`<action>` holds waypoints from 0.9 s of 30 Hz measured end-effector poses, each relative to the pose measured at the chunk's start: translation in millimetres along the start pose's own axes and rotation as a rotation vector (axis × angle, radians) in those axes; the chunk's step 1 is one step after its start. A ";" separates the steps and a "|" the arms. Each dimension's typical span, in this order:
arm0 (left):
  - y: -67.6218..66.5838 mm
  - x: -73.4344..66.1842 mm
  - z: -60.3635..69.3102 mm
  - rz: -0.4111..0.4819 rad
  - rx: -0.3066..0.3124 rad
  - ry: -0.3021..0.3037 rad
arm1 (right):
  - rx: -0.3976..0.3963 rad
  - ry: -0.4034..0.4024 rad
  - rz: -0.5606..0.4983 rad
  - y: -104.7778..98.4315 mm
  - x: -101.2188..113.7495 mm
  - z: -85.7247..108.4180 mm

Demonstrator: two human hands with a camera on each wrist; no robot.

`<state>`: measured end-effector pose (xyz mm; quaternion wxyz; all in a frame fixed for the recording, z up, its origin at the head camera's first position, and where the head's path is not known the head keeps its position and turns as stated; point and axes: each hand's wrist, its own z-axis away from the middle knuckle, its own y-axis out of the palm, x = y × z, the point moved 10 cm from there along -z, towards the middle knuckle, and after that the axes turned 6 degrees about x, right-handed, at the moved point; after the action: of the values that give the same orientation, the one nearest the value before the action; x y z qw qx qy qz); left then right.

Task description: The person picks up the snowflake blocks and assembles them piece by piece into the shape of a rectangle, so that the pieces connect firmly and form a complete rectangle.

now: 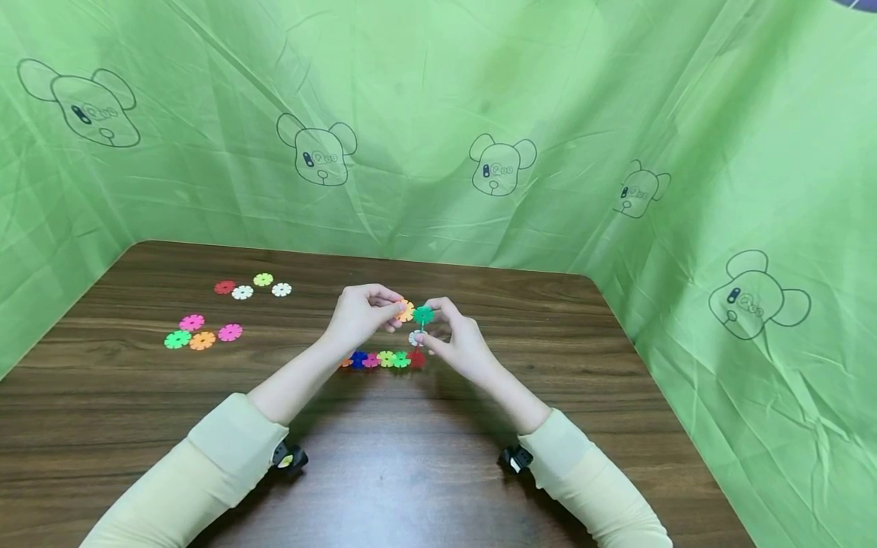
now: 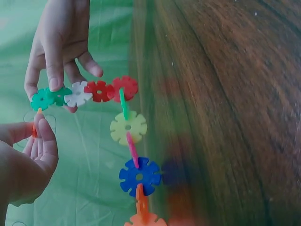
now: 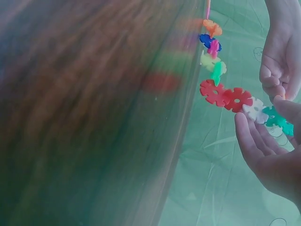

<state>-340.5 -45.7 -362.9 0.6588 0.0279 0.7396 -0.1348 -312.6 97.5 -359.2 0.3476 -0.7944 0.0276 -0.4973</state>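
Note:
An orange notched plastic disc (image 1: 407,310) is pinched between the thumb and fingers of my left hand (image 1: 358,316). Beside it, my right hand (image 1: 466,346) grips the upper end of a chain of such discs, thumb and fingertips at the green discs (image 2: 49,98) and the white disc (image 2: 78,94). Past the white one come red discs (image 2: 99,91). There the chain turns a corner and runs left through green, a yellow disc (image 1: 387,358), pink, a blue disc (image 2: 139,176) and orange. Whether the pinched orange disc touches the green end cannot be told.
Loose discs lie on the wooden table (image 1: 384,449) at the left: a back group with a red disc (image 1: 224,287) and a nearer group with a pink disc (image 1: 230,332). A green curtain (image 1: 411,190) surrounds the table's back and sides. Wrist cameras (image 1: 289,459) sit under both sleeves.

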 end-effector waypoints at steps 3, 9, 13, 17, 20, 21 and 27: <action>1.8 0.6 1.1 0.009 -0.001 -0.014 | -0.016 -0.003 -0.029 -1.2 -0.3 -0.9; 3.0 3.0 3.6 0.010 -0.011 -0.016 | -0.022 -0.009 -0.142 -2.6 -2.9 -1.7; 4.2 2.0 6.5 0.033 -0.014 -0.009 | -0.045 -0.029 -0.115 -6.4 -0.6 -1.0; 7.0 0.0 9.7 0.061 -0.017 -0.010 | -0.102 -0.040 -0.020 -13.5 3.2 0.3; 7.8 2.3 11.5 0.092 -0.026 -0.028 | -0.123 -0.064 0.012 -16.3 7.3 -0.2; 8.1 3.9 12.0 0.110 -0.029 -0.036 | -0.128 -0.076 0.019 -16.8 9.3 -0.4; 11.4 11.0 15.5 0.220 -0.039 -0.053 | -0.158 -0.154 0.030 -21.0 34.8 2.8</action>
<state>-324.4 -39.9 -377.1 0.6895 0.0925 0.7168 -0.0481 -299.1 101.3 -321.0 0.2923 -0.8548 0.0518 -0.4256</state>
